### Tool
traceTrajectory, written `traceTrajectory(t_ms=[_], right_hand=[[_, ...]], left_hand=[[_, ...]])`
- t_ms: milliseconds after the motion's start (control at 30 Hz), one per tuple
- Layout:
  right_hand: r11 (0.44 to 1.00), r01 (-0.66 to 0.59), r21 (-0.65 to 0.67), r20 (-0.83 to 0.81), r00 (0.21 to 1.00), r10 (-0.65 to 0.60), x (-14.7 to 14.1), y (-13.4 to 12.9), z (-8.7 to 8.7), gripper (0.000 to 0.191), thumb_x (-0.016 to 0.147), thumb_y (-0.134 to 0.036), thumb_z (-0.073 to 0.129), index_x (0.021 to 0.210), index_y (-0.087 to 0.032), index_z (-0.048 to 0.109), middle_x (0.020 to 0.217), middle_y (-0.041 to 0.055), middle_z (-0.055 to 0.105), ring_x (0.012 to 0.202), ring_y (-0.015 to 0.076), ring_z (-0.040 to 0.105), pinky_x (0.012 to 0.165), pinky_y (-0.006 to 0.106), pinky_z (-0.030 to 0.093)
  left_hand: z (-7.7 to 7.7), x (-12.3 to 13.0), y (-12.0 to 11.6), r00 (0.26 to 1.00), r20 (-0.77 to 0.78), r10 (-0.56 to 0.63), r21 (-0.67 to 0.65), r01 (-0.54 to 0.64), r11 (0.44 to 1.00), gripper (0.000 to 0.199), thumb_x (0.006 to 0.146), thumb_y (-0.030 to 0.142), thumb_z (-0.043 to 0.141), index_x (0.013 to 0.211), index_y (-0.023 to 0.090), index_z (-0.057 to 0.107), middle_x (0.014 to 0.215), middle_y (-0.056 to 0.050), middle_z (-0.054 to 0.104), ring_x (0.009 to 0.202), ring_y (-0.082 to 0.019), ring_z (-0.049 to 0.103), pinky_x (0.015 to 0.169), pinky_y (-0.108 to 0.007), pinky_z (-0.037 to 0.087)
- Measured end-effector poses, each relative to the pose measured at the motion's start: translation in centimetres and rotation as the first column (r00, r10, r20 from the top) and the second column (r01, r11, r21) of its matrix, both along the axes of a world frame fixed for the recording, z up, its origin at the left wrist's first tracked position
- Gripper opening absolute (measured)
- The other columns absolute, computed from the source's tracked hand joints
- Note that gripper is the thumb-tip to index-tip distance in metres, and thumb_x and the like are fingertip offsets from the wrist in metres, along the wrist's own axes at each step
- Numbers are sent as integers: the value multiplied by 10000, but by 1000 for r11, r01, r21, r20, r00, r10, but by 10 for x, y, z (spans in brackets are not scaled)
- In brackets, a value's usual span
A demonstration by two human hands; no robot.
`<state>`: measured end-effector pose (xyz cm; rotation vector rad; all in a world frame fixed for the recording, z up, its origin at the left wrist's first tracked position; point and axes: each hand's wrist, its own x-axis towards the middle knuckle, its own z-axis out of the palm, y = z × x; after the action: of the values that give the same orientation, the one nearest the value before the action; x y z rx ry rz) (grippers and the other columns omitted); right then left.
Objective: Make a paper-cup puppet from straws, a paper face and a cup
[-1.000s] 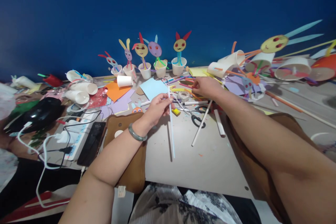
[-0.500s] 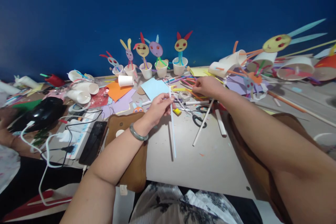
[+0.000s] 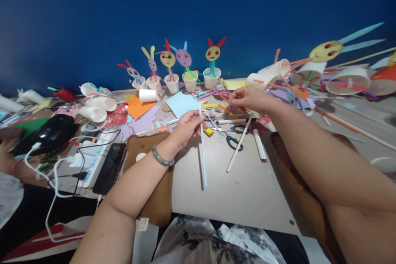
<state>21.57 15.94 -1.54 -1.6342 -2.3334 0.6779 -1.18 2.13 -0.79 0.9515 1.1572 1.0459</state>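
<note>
My left hand (image 3: 192, 126) is closed around a long white straw (image 3: 203, 156) with a faint blue edge, which slants down over the table. Over a heap of coloured straws (image 3: 220, 94), my right hand (image 3: 243, 99) has its fingers bent and pinched together; what lies between them, if anything, is too small to tell. Scissors with black handles (image 3: 234, 142) lie between the hands, partly beneath a loose white stick (image 3: 239, 144). A white marker with a dark cap (image 3: 259, 144) rests to their right. A roll of tape (image 3: 217, 112) sits just past my left fingertips.
Paper-cup rabbit figures (image 3: 212, 76) stand along the blue wall (image 3: 198, 4). Light blue paper (image 3: 182, 104) and orange paper (image 3: 137, 106) lie behind my left hand. On the left are a power strip (image 3: 95, 165), a phone (image 3: 109, 169) and white cables; another person's arm shows there.
My right hand has shifted slightly, rising a little over the straws, and some pink straws beside it have moved. My left hand and its straw stay in place.
</note>
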Motion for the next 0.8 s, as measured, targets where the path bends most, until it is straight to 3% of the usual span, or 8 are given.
traceTrajectory(t_ms=[100,367,500,800], right_hand=[[989,8,-147,-131,991,-27,-4,-5,6,217,819,-272,648,1018,-206,703,699,41,725,619,195,651,617,317,464],[990,-46,-132,172,983,69,-14,-16,14,88,729,-266,718,696,-189,691,680,21,708,674,172,642,621,258,444],[989,-61,-137,205,975,89,-16,-19,17,75,746,-204,665,676,-179,676,632,15,664,625,153,591,603,254,411],[999,-6,-51,194,981,16,-12,-16,17,186,845,-273,572,801,-145,699,564,16,568,562,141,483,573,278,346]], left_hand=[[-4,-1,1,1000,6,-11,21,11,1000,258,820,369,697,872,185,524,639,44,620,422,-35,454,413,-168,303],[-10,-1,2,999,31,-23,43,21,999,237,834,353,679,865,189,511,616,54,608,415,-37,454,416,-167,316],[-7,0,2,1000,25,-17,36,16,999,214,845,342,662,863,183,522,620,49,611,411,-36,455,408,-166,309],[3,3,-3,999,36,-7,13,7,1000,261,817,349,709,867,172,525,619,58,583,424,-33,456,420,-175,292]])
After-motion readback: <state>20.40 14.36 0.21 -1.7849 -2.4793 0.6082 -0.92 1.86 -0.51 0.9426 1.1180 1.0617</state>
